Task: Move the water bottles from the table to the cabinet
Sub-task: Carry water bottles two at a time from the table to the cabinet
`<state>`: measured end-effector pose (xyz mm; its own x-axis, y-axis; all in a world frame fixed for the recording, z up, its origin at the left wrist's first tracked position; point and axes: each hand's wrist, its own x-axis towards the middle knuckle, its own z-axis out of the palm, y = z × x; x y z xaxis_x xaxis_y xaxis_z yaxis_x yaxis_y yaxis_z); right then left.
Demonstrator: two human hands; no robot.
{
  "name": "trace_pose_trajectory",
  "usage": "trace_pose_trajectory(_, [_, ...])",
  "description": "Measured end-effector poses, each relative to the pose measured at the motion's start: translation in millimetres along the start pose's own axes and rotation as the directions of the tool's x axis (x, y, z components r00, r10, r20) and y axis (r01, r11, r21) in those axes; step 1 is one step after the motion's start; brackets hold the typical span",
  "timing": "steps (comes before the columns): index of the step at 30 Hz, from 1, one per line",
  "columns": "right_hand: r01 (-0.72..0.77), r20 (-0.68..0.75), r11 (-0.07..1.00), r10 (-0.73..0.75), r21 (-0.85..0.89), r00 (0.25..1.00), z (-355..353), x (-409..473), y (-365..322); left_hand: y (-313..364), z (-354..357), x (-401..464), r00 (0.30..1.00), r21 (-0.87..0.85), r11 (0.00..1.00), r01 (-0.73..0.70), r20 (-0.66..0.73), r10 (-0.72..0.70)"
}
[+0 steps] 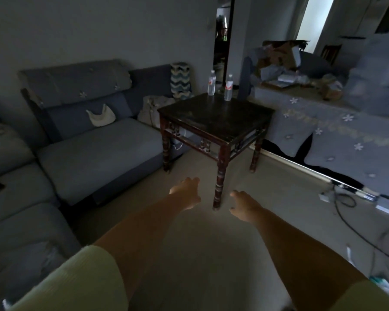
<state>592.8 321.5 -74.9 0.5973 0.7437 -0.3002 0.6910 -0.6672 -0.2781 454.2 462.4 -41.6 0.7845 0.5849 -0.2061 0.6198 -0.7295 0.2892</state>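
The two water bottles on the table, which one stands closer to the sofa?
The left bottle, by the table's far corner; the right bottle stands farther from the sofa.

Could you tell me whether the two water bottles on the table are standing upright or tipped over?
Upright: both bottles stand on their bases, caps up, at the table's far edge.

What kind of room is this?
Probably a living room at home. There is a long blue sofa, a small dark wooden table with two water bottles on it, and soft cushions.
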Motion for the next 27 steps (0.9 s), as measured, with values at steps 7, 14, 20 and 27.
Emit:
trace_pose_trajectory(7, [0.058,0.01,0.998,-0.058,-0.004,0.998,-18,104,-14,-32,-18,91,0.998,-0.022,0.998,0.056,-0.005,-0.056])
trace_pose_trajectory(14, [0.036,0.033,0.999,-0.036,0.007,0.999,-54,240,5,-49,-44,225,0.997,0.015,0.997,0.081,0.012,-0.081])
trace_pose_trajectory(20, [0.004,0.017,1.0,-0.004,0.011,1.0,-103,355,21,-47,-74,350,0.998,-0.051,0.997,0.054,0.014,-0.053])
trace_pose_trajectory(27, [0.057,0.062,0.998,-0.058,0.012,0.996,-120,464,-20,-81,-85,442,0.998,-0.023,1.0,0.011,0.056,-0.01])
